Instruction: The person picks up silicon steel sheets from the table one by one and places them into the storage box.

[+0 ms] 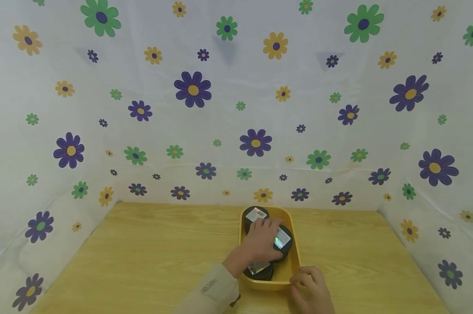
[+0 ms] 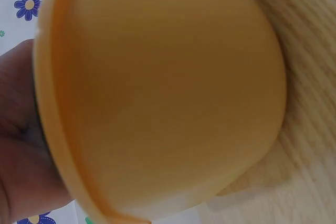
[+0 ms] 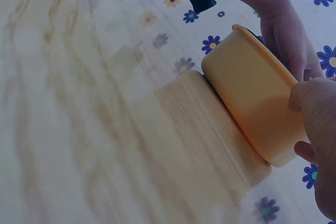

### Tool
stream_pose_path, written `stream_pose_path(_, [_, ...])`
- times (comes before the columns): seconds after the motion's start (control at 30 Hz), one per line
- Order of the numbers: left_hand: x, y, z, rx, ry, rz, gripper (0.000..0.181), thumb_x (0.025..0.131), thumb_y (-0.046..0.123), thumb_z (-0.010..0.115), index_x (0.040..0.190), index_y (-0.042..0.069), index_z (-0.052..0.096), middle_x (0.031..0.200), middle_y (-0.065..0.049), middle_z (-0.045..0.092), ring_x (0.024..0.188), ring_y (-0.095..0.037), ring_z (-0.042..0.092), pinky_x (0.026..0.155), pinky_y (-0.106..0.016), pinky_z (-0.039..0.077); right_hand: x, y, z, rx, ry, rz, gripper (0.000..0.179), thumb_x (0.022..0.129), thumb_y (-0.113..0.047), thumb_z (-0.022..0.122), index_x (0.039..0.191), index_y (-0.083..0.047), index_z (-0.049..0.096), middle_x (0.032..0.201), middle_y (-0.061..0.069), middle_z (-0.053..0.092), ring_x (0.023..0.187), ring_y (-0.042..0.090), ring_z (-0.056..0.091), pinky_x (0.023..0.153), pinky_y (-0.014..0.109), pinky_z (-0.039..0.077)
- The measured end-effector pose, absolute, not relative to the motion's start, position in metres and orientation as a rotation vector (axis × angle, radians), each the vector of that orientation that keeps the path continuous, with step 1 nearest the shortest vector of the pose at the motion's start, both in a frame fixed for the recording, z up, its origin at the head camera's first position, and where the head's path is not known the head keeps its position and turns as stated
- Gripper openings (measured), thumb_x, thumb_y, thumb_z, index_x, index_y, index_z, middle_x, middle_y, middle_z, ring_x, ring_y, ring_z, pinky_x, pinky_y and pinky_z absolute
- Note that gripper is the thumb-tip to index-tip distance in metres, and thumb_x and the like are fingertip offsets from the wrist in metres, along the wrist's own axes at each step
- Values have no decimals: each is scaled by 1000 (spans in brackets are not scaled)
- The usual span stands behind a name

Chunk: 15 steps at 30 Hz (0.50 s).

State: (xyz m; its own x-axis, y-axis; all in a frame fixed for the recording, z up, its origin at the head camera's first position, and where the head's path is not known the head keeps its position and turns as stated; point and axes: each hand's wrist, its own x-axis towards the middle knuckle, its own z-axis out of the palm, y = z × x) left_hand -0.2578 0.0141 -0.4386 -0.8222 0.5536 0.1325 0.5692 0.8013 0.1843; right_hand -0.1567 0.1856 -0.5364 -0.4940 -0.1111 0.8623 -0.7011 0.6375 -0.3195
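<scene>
A yellow plastic bin [image 1: 283, 272] stands on the table and holds several round black containers with silvery labels. My left hand [image 1: 260, 242] reaches down into it, with thumb and fingers about the left side of one black container [image 1: 285, 246]; the palm hides part of that contact. Other black containers lie at the bin's far left [image 1: 250, 213] and near left [image 1: 261, 274]. At the near right corner, my right hand [image 1: 312, 290] grips the bin's rim with curled fingers. In the left wrist view the bin's wall [image 2: 173, 87] covers most of the left hand.
A wood-grain table [image 1: 173, 248] extends on both sides of the bin. White cloth with printed flowers [image 1: 228, 117] hangs behind the table and along its left and right sides.
</scene>
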Motion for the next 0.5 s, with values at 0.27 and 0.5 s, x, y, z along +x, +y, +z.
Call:
stream_pose_path(0.27, [-256, 8, -446, -851, -2975, -335, 77, 85, 38, 73, 148, 14, 36, 141, -12, 48, 128, -32, 42, 110, -49, 33, -160, 178, -535, 687, -1945, 893, 27, 99, -38, 55, 85, -17, 65, 95, 8, 56, 94, 16, 48, 81, 15, 40])
stream_pose_path(0.5, [-257, 2, -444, -861, -2955, -414, 81, 89, 47, 68, 152, 14, 30, 146, -13, 43, 130, -34, 40, 109, -52, 34, -162, 178, -532, 687, -1941, 900, 13, 93, -25, 65, 85, -15, 65, 95, 8, 56, 93, 18, 49, 79, 17, 42])
